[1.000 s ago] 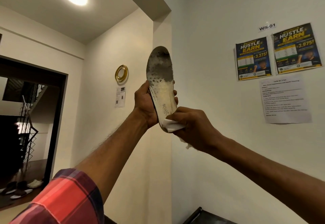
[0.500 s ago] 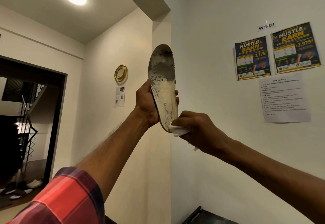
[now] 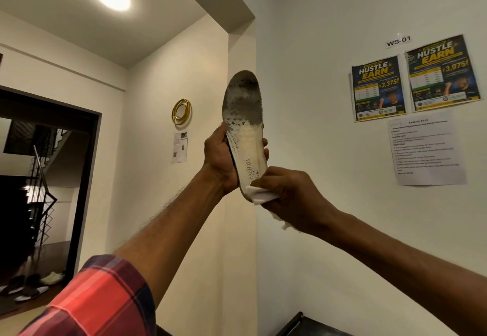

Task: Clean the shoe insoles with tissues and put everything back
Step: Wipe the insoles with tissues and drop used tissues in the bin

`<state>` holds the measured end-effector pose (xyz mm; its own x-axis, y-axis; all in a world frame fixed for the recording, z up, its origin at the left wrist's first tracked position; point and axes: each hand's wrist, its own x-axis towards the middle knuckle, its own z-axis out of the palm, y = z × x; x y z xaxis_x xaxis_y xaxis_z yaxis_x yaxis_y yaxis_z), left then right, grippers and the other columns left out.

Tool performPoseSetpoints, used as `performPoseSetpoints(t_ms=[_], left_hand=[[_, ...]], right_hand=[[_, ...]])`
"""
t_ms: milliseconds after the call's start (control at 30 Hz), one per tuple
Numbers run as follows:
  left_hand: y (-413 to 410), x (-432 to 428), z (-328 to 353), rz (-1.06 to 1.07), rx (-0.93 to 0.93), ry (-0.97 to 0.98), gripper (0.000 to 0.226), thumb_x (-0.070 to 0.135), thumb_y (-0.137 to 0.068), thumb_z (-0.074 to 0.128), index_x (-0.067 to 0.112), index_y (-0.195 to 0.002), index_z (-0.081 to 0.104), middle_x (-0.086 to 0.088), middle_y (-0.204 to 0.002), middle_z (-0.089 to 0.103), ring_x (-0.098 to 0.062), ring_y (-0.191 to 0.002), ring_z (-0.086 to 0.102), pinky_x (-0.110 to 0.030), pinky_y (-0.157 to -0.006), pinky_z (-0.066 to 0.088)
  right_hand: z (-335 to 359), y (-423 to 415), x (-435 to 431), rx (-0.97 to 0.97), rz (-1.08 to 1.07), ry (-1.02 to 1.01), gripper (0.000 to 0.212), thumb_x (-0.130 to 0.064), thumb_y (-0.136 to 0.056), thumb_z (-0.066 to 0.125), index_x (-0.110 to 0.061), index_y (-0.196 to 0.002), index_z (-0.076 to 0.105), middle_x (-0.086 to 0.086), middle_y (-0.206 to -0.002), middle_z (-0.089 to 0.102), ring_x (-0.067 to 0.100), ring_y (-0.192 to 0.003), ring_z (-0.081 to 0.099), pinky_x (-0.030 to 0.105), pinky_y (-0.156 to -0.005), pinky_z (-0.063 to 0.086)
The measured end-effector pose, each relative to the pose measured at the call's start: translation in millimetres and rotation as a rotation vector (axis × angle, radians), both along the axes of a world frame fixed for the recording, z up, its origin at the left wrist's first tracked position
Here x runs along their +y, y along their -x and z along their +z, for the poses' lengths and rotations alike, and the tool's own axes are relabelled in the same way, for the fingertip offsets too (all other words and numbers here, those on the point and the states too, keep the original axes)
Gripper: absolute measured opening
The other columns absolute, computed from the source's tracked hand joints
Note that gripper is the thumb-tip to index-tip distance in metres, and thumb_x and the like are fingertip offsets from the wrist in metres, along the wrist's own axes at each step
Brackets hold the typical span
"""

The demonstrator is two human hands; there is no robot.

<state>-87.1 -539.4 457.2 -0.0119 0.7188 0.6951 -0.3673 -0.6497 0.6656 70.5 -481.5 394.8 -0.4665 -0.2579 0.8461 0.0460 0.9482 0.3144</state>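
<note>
At the frame's centre my left hand (image 3: 221,161) grips the upright, dirty insole (image 3: 245,127) while my right hand (image 3: 292,193) pinches a white tissue (image 3: 259,194) against its lower end.

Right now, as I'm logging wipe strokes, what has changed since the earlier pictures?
The right hand slid the tissue slightly down the insole toward its heel end, uncovering the whole FASHION print. The left hand kept gripping the insole upright; nothing was let go.

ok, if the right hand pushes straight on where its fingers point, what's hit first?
The insole, heel end: the right hand presses the tissue on it. Probably the left hand just beyond.
</note>
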Motion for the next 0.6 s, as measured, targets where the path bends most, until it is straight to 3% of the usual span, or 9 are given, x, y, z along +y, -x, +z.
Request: performPoseSetpoints(t_ms=[67,100,233,300,400,500,600], left_hand=[[-1,1,0,0.009,0.007,0.019,0.064,0.059,-0.097,0.032,0.01,-0.125,0.063,-0.012,-0.11,0.064,-0.026,-0.089,0.06,-0.039,-0.08,0.05],[-1,0,0,0.012,0.005,0.023,0.065,0.059,-0.097,0.032,0.01,-0.123,0.065,-0.012,-0.11,0.064,-0.026,-0.089,0.06,-0.039,-0.08,0.05],[4,-1,0,0.012,-0.014,-0.004,0.065,0.059,-0.097,0.032,0.01,-0.121,0.066,-0.013,-0.106,0.065,-0.027,-0.088,0.061,-0.04,-0.08,0.051],[4,0,0,0.017,-0.016,0.0,0.065,0.059,-0.097,0.031,0.01,-0.125,0.064,-0.012,-0.11,0.065,-0.027,-0.089,0.061,-0.04,-0.08,0.051],[3,-1,-1,0.032,-0.012,0.011,0.064,0.059,-0.098,0.032,0.011,-0.123,0.066,-0.012,-0.111,0.065,-0.027,-0.09,0.061,-0.04,-0.08,0.05],[6,-2,-3,0.013,-0.028,-0.009,0.063,0.057,-0.098,0.032,0.009,-0.122,0.066,-0.013,-0.108,0.066,-0.028,-0.089,0.061,-0.041,-0.081,0.051],[7,0,-2,0.027,-0.031,0.006,0.065,0.059,-0.098,0.031,0.01,-0.123,0.065,-0.014,-0.108,0.066,-0.028,-0.089,0.062,-0.041,-0.082,0.05]], right_hand=[[-5,5,0,-0.07,-0.041,-0.045,0.034,-0.009,-0.077,0.082,-0.01,-0.11,0.075,0.01,-0.118,0.069,0.031,-0.11,0.066,0.016,-0.09,0.049],[-5,6,1,-0.082,-0.047,-0.049,0.034,-0.01,-0.077,0.082,-0.01,-0.11,0.075,0.011,-0.119,0.069,0.031,-0.11,0.067,0.016,-0.09,0.049],[9,0,6,0.011,-0.041,0.031,0.03,-0.01,-0.077,0.082,-0.007,-0.106,0.077,0.011,-0.104,0.072,0.025,-0.091,0.072,-0.003,-0.074,0.041],[3,3,3,0.013,-0.04,0.006,0.03,-0.01,-0.077,0.082,-0.008,-0.106,0.076,0.011,-0.106,0.071,0.025,-0.095,0.071,-0.001,-0.077,0.043],[-6,12,-2,-0.06,-0.028,-0.055,0.03,-0.011,-0.079,0.081,-0.01,-0.109,0.075,0.011,-0.118,0.068,0.025,-0.111,0.065,0.014,-0.089,0.05],[8,6,6,0.054,0.012,0.026,0.03,-0.007,-0.075,0.083,-0.005,-0.104,0.076,0.012,-0.101,0.07,0.02,-0.089,0.07,0.001,-0.073,0.045],[2,4,4,0.038,-0.023,-0.016,0.026,-0.012,-0.079,0.08,-0.008,-0.104,0.075,0.01,-0.103,0.069,0.026,-0.093,0.07,0.01,-0.075,0.052]])
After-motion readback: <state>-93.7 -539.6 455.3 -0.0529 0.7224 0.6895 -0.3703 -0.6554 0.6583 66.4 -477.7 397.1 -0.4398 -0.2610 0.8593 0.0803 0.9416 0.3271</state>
